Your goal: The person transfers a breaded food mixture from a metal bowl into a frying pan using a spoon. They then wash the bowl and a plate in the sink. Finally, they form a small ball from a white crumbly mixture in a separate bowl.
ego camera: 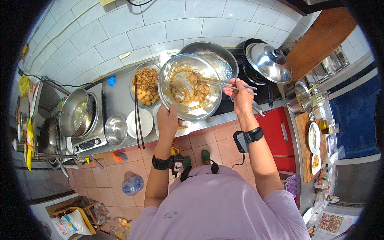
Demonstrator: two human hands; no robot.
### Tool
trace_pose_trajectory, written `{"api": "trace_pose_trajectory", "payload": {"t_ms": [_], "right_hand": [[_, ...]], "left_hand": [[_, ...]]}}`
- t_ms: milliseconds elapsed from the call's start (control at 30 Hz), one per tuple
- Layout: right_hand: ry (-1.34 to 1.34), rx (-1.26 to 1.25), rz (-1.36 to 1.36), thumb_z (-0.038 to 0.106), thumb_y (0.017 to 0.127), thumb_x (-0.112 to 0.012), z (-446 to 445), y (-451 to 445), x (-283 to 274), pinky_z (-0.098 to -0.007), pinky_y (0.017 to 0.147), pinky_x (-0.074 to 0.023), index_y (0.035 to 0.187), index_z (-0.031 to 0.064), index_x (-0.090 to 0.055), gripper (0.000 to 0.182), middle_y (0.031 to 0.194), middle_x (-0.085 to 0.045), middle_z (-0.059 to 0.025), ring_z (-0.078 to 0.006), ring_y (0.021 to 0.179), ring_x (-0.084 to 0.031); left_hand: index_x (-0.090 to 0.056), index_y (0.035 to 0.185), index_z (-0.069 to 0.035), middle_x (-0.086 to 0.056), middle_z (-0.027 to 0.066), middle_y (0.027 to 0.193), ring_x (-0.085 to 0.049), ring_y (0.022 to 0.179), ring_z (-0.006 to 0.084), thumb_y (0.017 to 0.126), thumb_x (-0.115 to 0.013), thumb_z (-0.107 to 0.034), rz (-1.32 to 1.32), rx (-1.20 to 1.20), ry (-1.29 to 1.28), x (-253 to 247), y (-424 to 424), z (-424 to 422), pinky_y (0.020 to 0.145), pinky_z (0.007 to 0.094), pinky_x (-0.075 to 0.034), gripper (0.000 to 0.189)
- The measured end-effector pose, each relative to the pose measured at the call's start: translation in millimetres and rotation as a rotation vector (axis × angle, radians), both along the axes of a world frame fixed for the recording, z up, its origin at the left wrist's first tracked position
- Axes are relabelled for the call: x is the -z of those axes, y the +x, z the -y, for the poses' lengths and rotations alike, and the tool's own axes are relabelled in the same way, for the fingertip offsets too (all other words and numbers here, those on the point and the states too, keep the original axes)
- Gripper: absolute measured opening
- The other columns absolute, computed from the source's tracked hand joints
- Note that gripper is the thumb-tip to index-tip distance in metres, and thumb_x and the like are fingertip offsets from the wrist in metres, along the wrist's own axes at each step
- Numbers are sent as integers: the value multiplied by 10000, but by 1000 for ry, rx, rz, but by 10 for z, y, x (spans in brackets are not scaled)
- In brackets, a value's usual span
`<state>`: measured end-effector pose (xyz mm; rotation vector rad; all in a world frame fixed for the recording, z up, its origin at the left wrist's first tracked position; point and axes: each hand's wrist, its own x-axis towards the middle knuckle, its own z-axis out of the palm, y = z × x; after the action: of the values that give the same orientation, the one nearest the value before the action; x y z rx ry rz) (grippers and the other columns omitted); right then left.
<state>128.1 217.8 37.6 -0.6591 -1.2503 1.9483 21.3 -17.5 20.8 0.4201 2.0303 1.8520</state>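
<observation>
My left hand (168, 120) grips the near-left rim of a stainless steel mixing bowl (211, 109), thumb over the edge. Wet brown battered pieces (198, 87) lie inside, with patches of white powder on the wall. In my right hand (241, 96) is a pair of metal chopsticks (229, 82), their tips down in the battered pieces. The bowl is held partly over a dark wok (232, 58), which contains bubbling oil (220, 64). Beneath and left of the bowl, a glass dish (132, 85) holds browned crumbly food and golden cubes. Dark long chopsticks (136, 117) rest across that dish.
At right on the stove stands a lidded pan (267, 64). Along the counter at left are a white plate (141, 123), a small steel bowl (116, 129) and a large steel pot (76, 115) on an induction cooker (87, 145). A plastic water jug (132, 185) is on the floor.
</observation>
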Motion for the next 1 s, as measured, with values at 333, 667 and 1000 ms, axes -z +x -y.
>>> {"api": "trace_pose_trajectory", "payload": {"t_ms": [333, 667, 1000], "right_hand": [[-183, 28, -159, 194, 991, -471, -17, -37, 75, -334, 704, -612, 946, -57, -559, 270, 893, -647, -224, -330, 771, -694], [-139, 33, -217, 180, 988, -472, -113, 152, -166, -318, 697, -614, 937, -64, -565, 266, 914, -656, -257, -337, 803, -696], [8, 179, -211, 187, 973, -510, -487, 361, -383, -343, 729, -609, 962, -62, -576, 257, 913, -654, -224, -315, 789, -692]], "left_hand": [[-576, 979, 61, -615, 95, 696, -573, 454, 138, 875, -447, -123, 65, -5, -3, 32, 47, -48, 417, 270, -470, 248], [-573, 983, 72, -633, 105, 722, -570, 482, 126, 897, -444, -105, 135, -19, 128, 8, 24, -64, 408, 249, -451, 235], [-551, 976, 52, -616, 91, 742, -535, 483, 106, 905, -470, -122, 113, -153, 126, 94, -132, 178, 397, 229, -431, 204]]}}
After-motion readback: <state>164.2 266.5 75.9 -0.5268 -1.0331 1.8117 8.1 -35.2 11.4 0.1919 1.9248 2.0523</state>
